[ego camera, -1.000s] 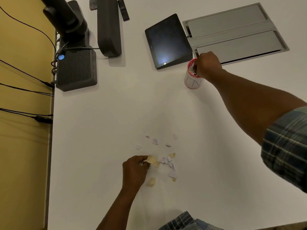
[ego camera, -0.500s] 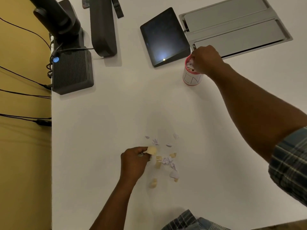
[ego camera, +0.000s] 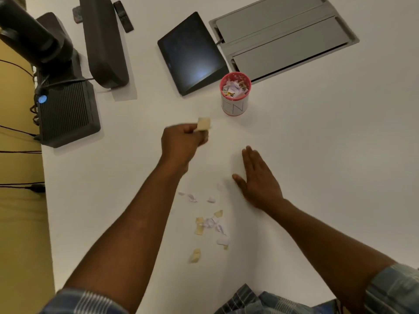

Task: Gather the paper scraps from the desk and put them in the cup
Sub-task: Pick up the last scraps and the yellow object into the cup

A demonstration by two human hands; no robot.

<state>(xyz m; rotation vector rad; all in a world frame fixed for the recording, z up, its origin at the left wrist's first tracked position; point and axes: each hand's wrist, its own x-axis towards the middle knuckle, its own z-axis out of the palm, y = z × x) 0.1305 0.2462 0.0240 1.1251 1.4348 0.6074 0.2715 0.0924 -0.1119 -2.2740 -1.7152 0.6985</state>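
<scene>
A white cup (ego camera: 235, 105) with a red rim stands upright on the white desk (ego camera: 317, 155), holding several paper scraps. My left hand (ego camera: 181, 143) is raised left of and below the cup, pinching a yellowish paper scrap (ego camera: 203, 123) between its fingertips. My right hand (ego camera: 258, 180) lies flat on the desk with fingers extended, holding nothing. Several white and yellowish scraps (ego camera: 210, 223) lie scattered on the desk between my forearms, with one yellowish piece (ego camera: 195, 255) nearest me.
A dark tablet (ego camera: 192, 53) lies just left of the cup. A grey cable hatch (ego camera: 283, 35) is set into the desk behind it. Black devices (ego camera: 65, 109) and a dark stand (ego camera: 104, 39) sit at the back left, with cables over the desk's left edge.
My left hand has lifted a yellowish scrap from the pile and carried it toward the cup. My right hand has left the cup and come down flat on the desk near the scraps.
</scene>
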